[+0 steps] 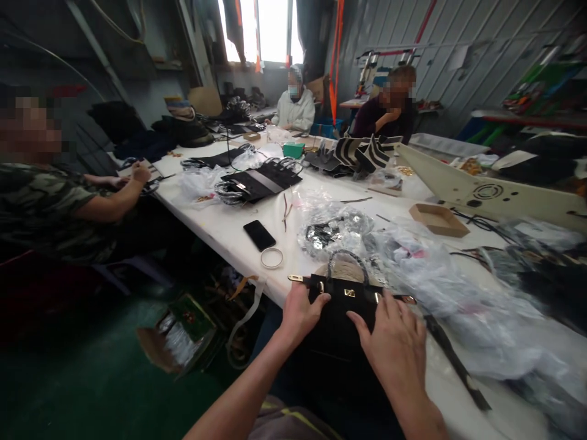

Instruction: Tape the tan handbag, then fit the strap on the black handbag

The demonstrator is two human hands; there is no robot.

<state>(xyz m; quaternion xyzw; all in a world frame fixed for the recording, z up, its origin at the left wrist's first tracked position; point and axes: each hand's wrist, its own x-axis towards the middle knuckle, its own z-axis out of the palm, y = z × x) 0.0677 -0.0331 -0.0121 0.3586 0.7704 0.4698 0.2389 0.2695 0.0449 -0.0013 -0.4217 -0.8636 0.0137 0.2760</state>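
A black handbag point(342, 324) with gold-coloured hardware is in front of me at the table edge. Its wrapped handle point(348, 256) stands up at the far side, and a gold turn-lock plate point(350, 293) shows at the front. My left hand point(301, 311) grips the bag's left side, thumb over the front panel. On the right side, my right hand point(398, 339) holds the bag, thumb on the front and fingers over the edge. A strap end with a gold plate point(297, 278) sticks out above my left hand. The bag's lower part is dark and hard to make out.
On the white table point(220, 232) lie a phone point(259, 235), a round ring point(271, 258), a plastic bag of metal parts point(337, 232), crumpled plastic point(440, 287), a cardboard tray point(439, 219) and more black bags point(261, 180). Several other people sit around it. An open box point(181, 336) stands on the floor.
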